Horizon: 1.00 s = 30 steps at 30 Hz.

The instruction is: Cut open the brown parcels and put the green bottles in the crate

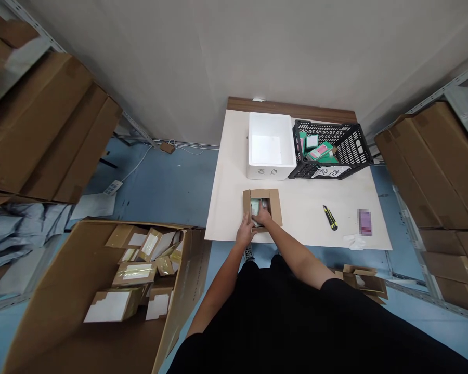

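A small open cardboard box (275, 203) lies on the white table (296, 208) near its front edge. My left hand (245, 232) grips the box's near left corner, fingers curled on the rim. My right hand (262, 213) reaches down inside the box and closes round pale green packets (255, 208) in it. How much the box holds is hidden by my hands.
Behind the box stand a white foam box (271, 145) and a black plastic crate (335, 150) with green packets. A utility knife (329, 217) and a phone (365, 222) lie at right. A big carton (101, 291) of small boxes sits on the floor at left; stacked cartons line both sides.
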{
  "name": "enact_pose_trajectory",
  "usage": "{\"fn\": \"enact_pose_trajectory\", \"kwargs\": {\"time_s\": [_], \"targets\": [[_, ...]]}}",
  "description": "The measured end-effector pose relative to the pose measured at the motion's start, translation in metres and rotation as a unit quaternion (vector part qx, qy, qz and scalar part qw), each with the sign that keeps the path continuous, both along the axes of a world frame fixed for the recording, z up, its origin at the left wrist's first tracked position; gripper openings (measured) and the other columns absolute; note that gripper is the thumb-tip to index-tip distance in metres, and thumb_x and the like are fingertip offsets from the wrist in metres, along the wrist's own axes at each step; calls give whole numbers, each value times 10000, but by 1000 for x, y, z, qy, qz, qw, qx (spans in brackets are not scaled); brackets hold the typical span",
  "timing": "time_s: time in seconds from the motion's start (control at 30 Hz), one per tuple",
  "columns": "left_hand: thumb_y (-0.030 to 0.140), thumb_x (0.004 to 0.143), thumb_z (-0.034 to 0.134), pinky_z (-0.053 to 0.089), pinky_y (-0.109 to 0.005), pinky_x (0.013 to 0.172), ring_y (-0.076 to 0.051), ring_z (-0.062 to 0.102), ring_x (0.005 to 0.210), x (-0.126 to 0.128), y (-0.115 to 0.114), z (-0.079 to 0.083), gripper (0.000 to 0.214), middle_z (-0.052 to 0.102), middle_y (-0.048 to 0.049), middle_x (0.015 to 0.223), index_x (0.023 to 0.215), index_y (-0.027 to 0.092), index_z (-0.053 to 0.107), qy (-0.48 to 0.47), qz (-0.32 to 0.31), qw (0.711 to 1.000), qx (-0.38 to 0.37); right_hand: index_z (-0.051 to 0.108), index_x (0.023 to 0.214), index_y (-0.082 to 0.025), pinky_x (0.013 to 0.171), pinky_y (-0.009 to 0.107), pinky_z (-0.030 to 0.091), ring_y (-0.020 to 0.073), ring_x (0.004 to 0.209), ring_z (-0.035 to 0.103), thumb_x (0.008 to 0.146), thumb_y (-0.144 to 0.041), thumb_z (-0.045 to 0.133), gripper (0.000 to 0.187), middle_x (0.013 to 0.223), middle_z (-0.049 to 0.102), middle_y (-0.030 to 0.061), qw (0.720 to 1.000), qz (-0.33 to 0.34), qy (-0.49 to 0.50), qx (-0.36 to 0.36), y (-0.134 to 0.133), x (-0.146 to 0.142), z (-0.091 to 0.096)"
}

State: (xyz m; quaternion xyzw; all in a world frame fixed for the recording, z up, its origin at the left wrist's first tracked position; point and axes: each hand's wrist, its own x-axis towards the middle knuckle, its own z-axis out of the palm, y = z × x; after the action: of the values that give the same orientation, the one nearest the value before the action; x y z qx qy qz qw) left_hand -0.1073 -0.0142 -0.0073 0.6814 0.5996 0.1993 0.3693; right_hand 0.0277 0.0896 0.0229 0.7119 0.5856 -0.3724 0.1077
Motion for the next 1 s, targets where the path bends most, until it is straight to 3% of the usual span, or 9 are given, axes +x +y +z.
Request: {"fn": "enact_pose_trajectory", "kwargs": {"time_s": [0.13, 0.33, 0.6, 0.73, 0.87, 1.0], "targets": [[142, 832, 837, 380, -546, 1295, -340, 241, 1658, 0, 3, 1, 189, 211, -142, 1802, 957, 194, 705, -4, 0, 1000, -6, 133, 1747, -149, 1123, 363, 492, 309, 1342, 646, 991, -242, 550, 868, 1606, 489, 237, 998, -30, 31, 56, -5, 5, -1], [120, 847, 800, 405, -520, 1283, -330, 236, 1660, 0, 3, 1, 156, 212, -134, 1802, 957, 193, 716, -14, -2, 1000, 1, 191, 1737, -140, 1105, 341, 498, 312, 1343, 640, 925, -102, 554, 890, 1594, 496, 235, 996, -8, 33, 81, -13, 11, 1], [125, 831, 793, 385, -505, 1295, -330, 239, 1660, 0, 5, 3, 188, 223, -95, 1805, 1003, 193, 760, -5, -5, 1000, -12, 11, 1755, -242, 1071, 373, 508, 339, 1362, 627, 862, -326, 833, 1216, 1618, 425, 255, 1000, 5, -10, 3, -11, 1, 1], [127, 821, 803, 335, -501, 1322, -316, 244, 1661, 2, 8, 8, 190, 259, -76, 1798, 996, 192, 770, 24, 0, 999, -22, -47, 1748, -216, 1063, 402, 507, 361, 1344, 640, 788, -337, 906, 1358, 1602, 426, 311, 999, -11, -36, -19, -8, -8, 3], [71, 818, 797, 376, -495, 1296, -327, 308, 1638, 6, 14, 17, 199, 296, -79, 1786, 975, 192, 778, 38, 13, 998, -47, 76, 1746, -229, 1044, 413, 516, 344, 1287, 675, 893, -378, 791, 1122, 1552, 478, 272, 998, -14, -46, 47, -17, -8, 12], [50, 864, 719, 414, -474, 1267, -306, 334, 1628, 11, 17, 26, 252, 360, -72, 1760, 1049, 209, 783, 32, 4, 999, -32, 198, 1715, -226, 1016, 417, 530, 332, 1218, 707, 960, -418, 683, 918, 1490, 521, 228, 990, -60, -56, 111, -25, -1, 27]]}}
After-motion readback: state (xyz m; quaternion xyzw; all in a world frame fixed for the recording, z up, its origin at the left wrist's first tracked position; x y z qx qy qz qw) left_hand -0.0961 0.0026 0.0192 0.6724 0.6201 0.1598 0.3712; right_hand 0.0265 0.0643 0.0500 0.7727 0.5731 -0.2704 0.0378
